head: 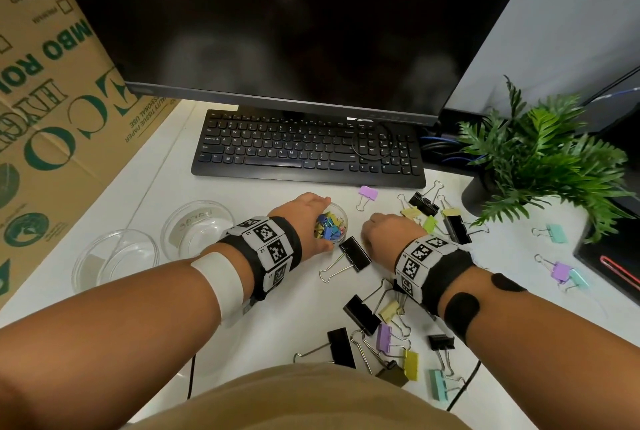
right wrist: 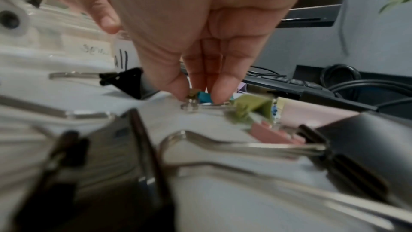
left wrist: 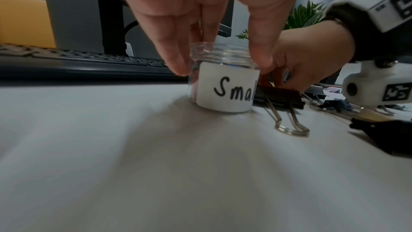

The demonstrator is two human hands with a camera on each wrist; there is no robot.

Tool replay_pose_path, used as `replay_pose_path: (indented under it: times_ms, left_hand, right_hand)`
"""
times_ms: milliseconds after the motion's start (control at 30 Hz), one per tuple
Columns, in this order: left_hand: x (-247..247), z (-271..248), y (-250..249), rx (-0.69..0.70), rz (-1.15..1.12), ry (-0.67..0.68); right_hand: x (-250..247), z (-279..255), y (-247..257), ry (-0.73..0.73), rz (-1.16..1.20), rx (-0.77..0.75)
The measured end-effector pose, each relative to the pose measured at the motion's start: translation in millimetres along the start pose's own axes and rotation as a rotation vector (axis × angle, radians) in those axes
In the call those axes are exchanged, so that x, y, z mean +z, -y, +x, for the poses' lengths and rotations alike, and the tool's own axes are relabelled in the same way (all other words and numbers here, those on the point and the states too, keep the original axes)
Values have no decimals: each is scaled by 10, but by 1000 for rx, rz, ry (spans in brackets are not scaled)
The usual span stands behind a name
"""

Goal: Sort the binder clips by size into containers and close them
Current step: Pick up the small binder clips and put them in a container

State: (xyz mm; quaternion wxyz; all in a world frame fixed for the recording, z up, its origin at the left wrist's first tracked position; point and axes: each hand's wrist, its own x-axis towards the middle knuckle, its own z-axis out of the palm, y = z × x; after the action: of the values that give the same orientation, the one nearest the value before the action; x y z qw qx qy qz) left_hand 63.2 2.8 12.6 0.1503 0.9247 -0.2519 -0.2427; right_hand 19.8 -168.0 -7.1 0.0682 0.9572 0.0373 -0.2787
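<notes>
Mid-desk, the left hand grips the open "Small" jar; the right hand pinches a small blue binder clip beside it. The neighbouring green clip could snag and tag along.

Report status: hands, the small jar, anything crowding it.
Left hand grips small jar, open, part-filled. Right hand pinches a small clip on the desk. Large black clip lies beside the jar.
</notes>
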Motion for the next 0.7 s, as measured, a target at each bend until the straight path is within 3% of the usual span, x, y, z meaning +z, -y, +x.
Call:
replay_pose_path:
  times_ms: [367,700]
  left_hand:
    - [10,-8,7,-8,5,10]
    - [29,-4,24,-1,1,1]
  right_hand:
    - [-3,-72,1,26,-42,-53]
    - [100,-105,-69,-38,111,16]
